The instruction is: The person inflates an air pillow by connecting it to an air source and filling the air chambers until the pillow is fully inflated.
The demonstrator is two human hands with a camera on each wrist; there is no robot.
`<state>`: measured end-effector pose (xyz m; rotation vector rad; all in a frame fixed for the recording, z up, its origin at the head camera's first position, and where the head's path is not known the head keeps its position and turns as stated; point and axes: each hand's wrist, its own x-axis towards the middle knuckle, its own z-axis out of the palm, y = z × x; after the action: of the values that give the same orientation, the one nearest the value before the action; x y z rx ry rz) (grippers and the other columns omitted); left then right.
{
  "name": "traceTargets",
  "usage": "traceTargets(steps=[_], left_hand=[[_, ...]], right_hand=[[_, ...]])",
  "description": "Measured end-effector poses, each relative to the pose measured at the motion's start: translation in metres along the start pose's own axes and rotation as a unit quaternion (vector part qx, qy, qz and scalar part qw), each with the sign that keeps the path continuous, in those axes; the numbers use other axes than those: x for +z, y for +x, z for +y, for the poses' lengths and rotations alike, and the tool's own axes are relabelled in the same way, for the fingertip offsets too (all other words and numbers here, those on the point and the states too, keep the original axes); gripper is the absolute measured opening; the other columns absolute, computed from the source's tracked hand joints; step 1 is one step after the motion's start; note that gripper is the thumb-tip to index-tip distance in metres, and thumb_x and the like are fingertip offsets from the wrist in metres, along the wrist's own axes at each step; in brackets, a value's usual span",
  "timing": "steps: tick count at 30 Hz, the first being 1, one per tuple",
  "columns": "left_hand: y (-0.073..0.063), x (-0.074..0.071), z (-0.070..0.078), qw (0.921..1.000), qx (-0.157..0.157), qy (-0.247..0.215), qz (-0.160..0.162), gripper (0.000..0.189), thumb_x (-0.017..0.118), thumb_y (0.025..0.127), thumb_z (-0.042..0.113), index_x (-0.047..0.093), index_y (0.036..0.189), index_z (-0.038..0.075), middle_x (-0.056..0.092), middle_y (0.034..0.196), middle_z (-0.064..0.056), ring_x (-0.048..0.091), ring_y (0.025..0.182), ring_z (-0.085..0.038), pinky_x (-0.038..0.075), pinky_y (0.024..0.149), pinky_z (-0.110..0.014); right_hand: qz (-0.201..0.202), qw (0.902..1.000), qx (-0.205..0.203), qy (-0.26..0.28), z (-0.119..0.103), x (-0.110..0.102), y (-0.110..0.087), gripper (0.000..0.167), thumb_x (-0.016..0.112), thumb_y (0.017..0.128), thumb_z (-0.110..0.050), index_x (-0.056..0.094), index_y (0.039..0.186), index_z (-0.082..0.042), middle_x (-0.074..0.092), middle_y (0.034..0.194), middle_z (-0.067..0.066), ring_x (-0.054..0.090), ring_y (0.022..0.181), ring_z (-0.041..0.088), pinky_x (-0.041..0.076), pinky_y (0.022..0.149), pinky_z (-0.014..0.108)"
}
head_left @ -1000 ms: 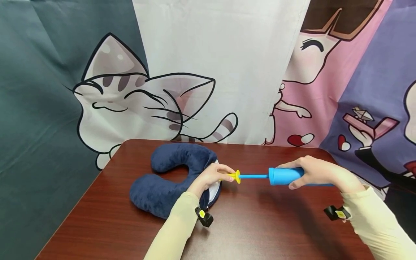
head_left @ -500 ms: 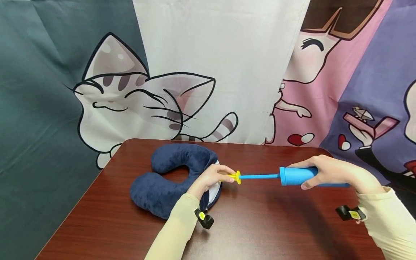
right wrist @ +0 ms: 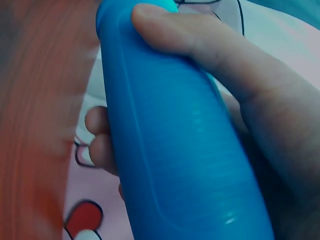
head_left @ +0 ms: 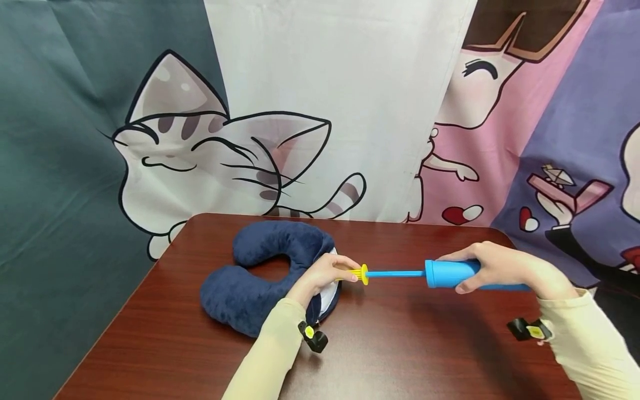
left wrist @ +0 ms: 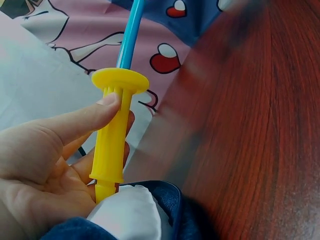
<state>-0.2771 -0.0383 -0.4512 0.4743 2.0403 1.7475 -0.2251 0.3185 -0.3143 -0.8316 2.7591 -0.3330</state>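
Observation:
A hand air pump lies level above the table, with a blue barrel (head_left: 447,274), a thin blue rod (head_left: 395,274) and a yellow nozzle (left wrist: 112,135). My left hand (head_left: 324,273) holds the nozzle, thumb just under its flange. In the left wrist view the narrow nozzle tip meets white material (left wrist: 127,215) at the opening of a navy U-shaped neck pillow (head_left: 280,236); its very end is hidden. On the right, my right hand (head_left: 505,266) grips the barrel, thumb along one side and fingers round the other. A length of rod shows between barrel and nozzle.
The brown wooden table (head_left: 380,350) carries the pillow on its left half. Behind it hangs a cloth backdrop (head_left: 340,66) with cartoon figures. A small black camera is strapped to each wrist.
My right hand first drew the barrel to the right, lengthening the visible rod, then moved slightly back left. My left hand and the pillow stay almost in place.

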Motion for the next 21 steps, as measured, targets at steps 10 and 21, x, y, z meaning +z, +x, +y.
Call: traceTargets(steps=[10,21], left_hand=[[-0.001,0.000,0.000,1.0000,-0.002,-0.003,0.002,0.028,0.073,0.086,0.002,0.070,0.113,-0.005,0.073,0.110,-0.022,0.067,0.084,-0.011,0.055,0.095,-0.045],[-0.001,0.000,0.002,1.0000,-0.003,0.007,0.004,0.028,0.073,0.086,0.005,0.071,0.113,-0.003,0.073,0.109,-0.018,0.066,0.083,-0.010,0.055,0.094,-0.044]], right_hand=[[-0.010,0.9999,-0.004,0.011,-0.018,0.017,0.030,0.068,0.081,0.075,-0.048,0.064,0.133,-0.017,0.071,0.113,0.000,0.059,0.092,0.013,0.049,0.070,0.027],[-0.012,0.9998,-0.018,-0.005,-0.040,0.032,0.065,0.067,0.082,0.075,-0.046,0.064,0.132,-0.015,0.072,0.115,0.003,0.063,0.092,0.015,0.054,0.076,0.033]])
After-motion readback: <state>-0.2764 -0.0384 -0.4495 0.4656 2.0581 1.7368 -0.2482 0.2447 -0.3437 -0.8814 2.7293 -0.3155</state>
